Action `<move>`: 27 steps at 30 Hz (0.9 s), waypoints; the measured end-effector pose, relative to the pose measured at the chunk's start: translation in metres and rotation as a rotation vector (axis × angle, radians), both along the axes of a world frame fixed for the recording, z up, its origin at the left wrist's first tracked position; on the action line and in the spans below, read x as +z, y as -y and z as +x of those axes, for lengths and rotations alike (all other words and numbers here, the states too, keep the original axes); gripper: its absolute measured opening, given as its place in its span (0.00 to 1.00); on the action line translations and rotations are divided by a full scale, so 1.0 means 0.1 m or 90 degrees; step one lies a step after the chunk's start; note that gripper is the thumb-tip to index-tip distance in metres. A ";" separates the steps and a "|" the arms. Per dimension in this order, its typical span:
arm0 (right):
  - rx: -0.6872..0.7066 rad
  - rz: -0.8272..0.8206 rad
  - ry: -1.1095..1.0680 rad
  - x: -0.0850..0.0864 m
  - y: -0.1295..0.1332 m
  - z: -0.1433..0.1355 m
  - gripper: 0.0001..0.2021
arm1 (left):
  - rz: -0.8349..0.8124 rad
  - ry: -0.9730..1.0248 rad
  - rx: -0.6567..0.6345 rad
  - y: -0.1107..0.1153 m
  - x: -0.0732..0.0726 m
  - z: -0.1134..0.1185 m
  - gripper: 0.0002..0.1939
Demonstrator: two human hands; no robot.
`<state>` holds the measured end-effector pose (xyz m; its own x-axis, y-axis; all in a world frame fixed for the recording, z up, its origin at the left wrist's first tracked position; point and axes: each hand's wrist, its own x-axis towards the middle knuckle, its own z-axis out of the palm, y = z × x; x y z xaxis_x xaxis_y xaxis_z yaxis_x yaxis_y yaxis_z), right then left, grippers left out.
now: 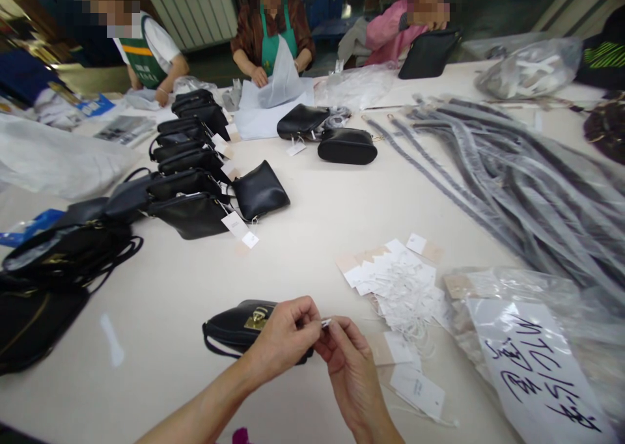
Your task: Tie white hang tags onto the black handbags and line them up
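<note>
My left hand (288,330) and my right hand (349,359) meet fingertip to fingertip over the near part of the table. Both are closed in a pinch around a small whitish piece (326,323), too small to name. Behind and partly under my left hand lies a black handbag (229,323) with a gold clasp and a strap; its right part is hidden by the hand. Just right of my hands is a loose heap of white paper tags (398,278) with strings. A printed tag (417,390) lies closer, beside my right wrist.
Black bags (190,213) with tags stand in a row at left. Two more, including a black pouch (347,146), lie farther back. Plastic-wrapped straps (512,170) and a plastic bag with a handwritten sheet (537,366) fill the right. Three people work across the table.
</note>
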<state>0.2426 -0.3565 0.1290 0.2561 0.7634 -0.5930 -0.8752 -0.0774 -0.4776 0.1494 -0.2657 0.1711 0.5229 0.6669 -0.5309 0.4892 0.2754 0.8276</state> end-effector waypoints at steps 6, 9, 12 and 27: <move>0.002 -0.007 -0.036 -0.01 -0.01 0.00 0.09 | 0.001 0.002 -0.004 0.00 -0.02 -0.02 0.05; 0.009 -0.002 -0.027 0.00 0.00 0.01 0.10 | 0.003 0.002 -0.004 0.01 -0.02 -0.02 0.04; 0.016 0.001 -0.015 0.00 0.00 0.02 0.09 | 0.004 0.001 -0.001 0.01 -0.03 -0.02 0.04; 0.061 -0.032 0.148 -0.06 0.01 0.00 0.12 | 0.027 -0.035 0.004 0.02 -0.04 0.00 0.04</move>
<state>0.2422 -0.3574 0.1229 0.3184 0.7619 -0.5640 -0.7295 -0.1830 -0.6591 0.1493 -0.2678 0.1673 0.4899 0.6929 -0.5291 0.5320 0.2431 0.8111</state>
